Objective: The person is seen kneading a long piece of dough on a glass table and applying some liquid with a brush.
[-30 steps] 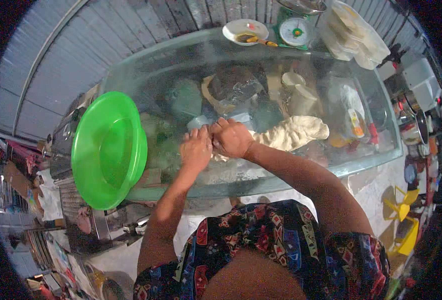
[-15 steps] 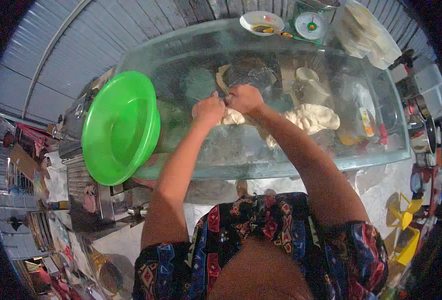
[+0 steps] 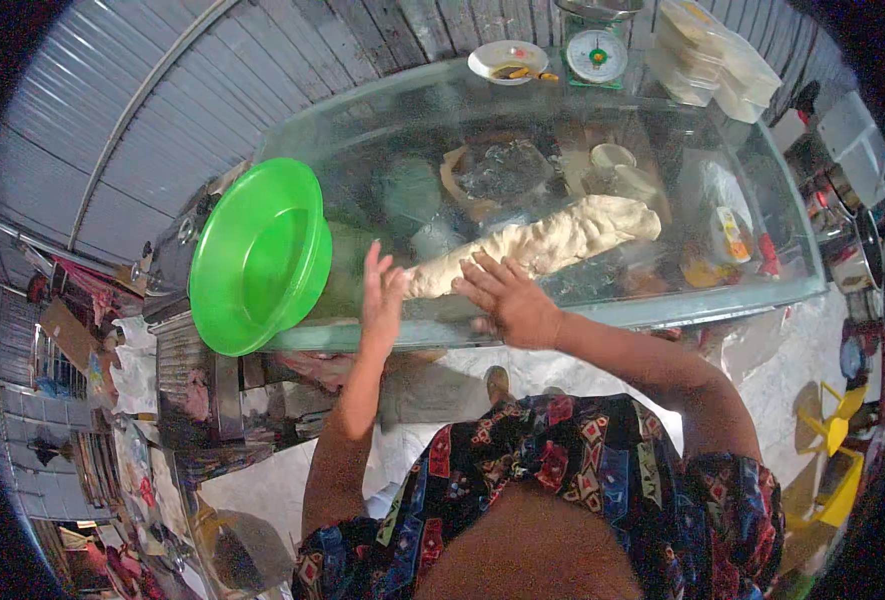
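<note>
Glass tabletop (image 3: 372,125) before me supports dough (image 3: 577,238) and basin (image 3: 262,265). Right hand (image 3: 514,303): grip wide, laid against dough. Left hand (image 3: 382,305): grip wide, between basin and dough's narrow end.

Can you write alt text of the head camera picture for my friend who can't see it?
A person's right hand is at the near edge of a roll of pale dough on a glass table, the left hand near the dough's left end. At left is a green basin; at the back, a white dish and dial scale.

No legible words or numbers
</note>
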Action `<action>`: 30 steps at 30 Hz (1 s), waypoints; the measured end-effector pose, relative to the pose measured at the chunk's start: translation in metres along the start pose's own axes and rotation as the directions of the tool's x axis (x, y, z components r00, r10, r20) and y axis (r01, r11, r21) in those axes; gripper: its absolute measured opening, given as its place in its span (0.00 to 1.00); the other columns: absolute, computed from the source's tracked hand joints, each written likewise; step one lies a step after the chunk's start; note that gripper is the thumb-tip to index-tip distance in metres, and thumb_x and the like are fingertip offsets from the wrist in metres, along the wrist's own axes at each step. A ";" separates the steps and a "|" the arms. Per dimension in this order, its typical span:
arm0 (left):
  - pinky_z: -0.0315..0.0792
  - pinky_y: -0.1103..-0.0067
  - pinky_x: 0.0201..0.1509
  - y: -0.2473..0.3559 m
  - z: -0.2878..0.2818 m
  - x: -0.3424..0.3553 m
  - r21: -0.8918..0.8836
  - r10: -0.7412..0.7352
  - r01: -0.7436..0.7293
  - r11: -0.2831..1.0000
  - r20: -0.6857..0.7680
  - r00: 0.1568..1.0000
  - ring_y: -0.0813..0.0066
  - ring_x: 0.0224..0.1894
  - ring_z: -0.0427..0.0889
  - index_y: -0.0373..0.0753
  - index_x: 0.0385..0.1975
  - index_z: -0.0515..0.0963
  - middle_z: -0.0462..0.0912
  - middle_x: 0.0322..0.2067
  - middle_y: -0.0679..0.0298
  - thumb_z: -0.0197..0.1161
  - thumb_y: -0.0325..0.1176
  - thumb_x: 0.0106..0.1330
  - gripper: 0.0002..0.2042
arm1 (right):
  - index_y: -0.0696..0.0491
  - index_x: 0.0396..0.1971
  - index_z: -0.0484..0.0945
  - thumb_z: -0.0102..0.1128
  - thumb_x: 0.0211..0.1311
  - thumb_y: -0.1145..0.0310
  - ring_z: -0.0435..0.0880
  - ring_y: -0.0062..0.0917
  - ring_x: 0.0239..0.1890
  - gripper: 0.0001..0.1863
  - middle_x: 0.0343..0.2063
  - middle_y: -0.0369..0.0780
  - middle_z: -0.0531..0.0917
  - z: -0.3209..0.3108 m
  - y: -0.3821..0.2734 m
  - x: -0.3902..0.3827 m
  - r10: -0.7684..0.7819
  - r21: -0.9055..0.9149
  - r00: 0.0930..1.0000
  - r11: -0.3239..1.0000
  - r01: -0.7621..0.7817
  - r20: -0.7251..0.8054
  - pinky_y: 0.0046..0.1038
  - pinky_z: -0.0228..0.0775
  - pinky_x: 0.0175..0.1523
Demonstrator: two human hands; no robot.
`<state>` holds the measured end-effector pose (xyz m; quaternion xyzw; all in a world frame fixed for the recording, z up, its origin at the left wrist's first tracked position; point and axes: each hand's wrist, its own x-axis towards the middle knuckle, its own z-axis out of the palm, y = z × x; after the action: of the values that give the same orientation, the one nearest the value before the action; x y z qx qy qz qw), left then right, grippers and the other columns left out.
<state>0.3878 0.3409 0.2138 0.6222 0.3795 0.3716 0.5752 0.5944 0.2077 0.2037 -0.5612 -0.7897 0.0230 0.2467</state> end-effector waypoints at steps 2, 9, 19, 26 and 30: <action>0.56 0.58 0.67 -0.003 0.012 0.012 0.584 0.281 -0.275 0.763 0.082 0.956 0.48 0.65 0.61 0.45 0.69 0.55 0.63 0.64 0.51 0.55 0.42 0.66 0.31 | 0.51 0.57 0.72 0.61 0.58 0.59 0.65 0.44 0.64 0.27 0.58 0.45 0.72 -0.007 0.026 0.014 -0.039 0.129 0.997 0.991 0.048 -0.071 0.44 0.59 0.65; 0.63 0.57 0.58 -0.019 0.054 0.030 0.885 -0.015 -0.110 0.453 0.131 0.991 0.53 0.56 0.71 0.46 0.59 0.70 0.75 0.55 0.57 0.49 0.46 0.65 0.23 | 0.46 0.49 0.77 0.52 0.62 0.51 0.74 0.39 0.47 0.21 0.41 0.42 0.78 -0.009 0.039 0.056 0.158 -0.133 0.982 0.976 -0.171 -0.100 0.45 0.62 0.52; 0.68 0.56 0.42 -0.019 0.056 0.034 0.901 0.339 -0.244 0.359 0.118 0.934 0.49 0.37 0.78 0.39 0.36 0.75 0.81 0.34 0.54 0.53 0.41 0.62 0.13 | 0.51 0.26 0.78 0.47 0.64 0.47 0.79 0.41 0.33 0.22 0.24 0.44 0.80 0.019 0.060 0.078 0.150 -0.064 0.985 0.986 -0.155 -0.083 0.40 0.68 0.43; 0.70 0.53 0.40 -0.012 0.054 0.098 0.917 -0.077 0.039 0.397 -0.009 0.997 0.42 0.38 0.80 0.37 0.39 0.71 0.82 0.35 0.46 0.49 0.44 0.67 0.15 | 0.53 0.21 0.83 0.43 0.64 0.46 0.84 0.44 0.31 0.29 0.26 0.48 0.84 0.029 0.094 0.129 0.413 0.006 0.886 0.906 -0.423 0.211 0.42 0.76 0.39; 0.71 0.54 0.42 -0.033 0.039 0.124 0.940 -0.019 -0.013 0.341 0.020 1.000 0.42 0.40 0.80 0.40 0.43 0.70 0.82 0.35 0.46 0.49 0.44 0.67 0.15 | 0.53 0.21 0.83 0.43 0.65 0.46 0.84 0.46 0.33 0.29 0.26 0.50 0.84 0.043 0.100 0.143 0.427 -0.005 0.893 0.902 -0.431 0.144 0.43 0.76 0.41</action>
<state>0.4755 0.4377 0.1817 0.8439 0.5173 0.0768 0.1194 0.6288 0.3830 0.1867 -0.7151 -0.6616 0.1272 0.1864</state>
